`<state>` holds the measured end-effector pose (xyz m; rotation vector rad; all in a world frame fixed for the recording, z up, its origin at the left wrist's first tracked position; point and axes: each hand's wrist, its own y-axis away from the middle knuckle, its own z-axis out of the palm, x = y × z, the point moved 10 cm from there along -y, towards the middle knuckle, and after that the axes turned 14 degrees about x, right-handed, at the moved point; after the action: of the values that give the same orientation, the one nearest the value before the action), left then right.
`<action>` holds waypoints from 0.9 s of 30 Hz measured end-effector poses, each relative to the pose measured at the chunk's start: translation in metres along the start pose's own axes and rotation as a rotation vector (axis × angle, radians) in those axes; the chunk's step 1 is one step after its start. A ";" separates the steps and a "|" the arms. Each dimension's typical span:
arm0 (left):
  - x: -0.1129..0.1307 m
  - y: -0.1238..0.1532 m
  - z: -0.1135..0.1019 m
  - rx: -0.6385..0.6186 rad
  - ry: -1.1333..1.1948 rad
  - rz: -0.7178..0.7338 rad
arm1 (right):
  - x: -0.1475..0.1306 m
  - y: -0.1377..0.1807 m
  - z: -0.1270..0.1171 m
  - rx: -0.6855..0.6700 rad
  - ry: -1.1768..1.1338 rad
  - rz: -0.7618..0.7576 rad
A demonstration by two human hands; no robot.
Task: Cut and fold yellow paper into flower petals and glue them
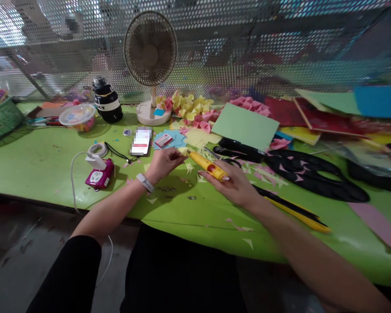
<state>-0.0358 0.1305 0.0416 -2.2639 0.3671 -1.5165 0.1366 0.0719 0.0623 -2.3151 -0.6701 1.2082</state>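
My right hand grips a yellow glue gun, its tip aimed left at a small folded yellow paper piece. That paper piece is pinched in the fingers of my left hand, which wears a white wristband. Both hands hover just above the green table, close together near its middle. Paper scraps lie scattered under them.
A small fan stands at the back, with folded yellow and pink paper flowers beside it. A phone, a pink power socket, a black bottle, a plastic tub, coloured paper sheets and black scissors surround my hands.
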 end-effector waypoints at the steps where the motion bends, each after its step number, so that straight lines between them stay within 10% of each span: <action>1: 0.000 0.000 0.000 -0.002 0.004 -0.008 | 0.000 0.001 0.000 0.000 0.007 -0.002; 27: 0.001 0.000 0.002 -0.029 -0.011 0.015 | 0.008 0.006 0.004 -0.037 0.068 -0.010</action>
<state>-0.0333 0.1300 0.0419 -2.2860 0.4049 -1.4999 0.1386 0.0725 0.0515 -2.3690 -0.6839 1.1164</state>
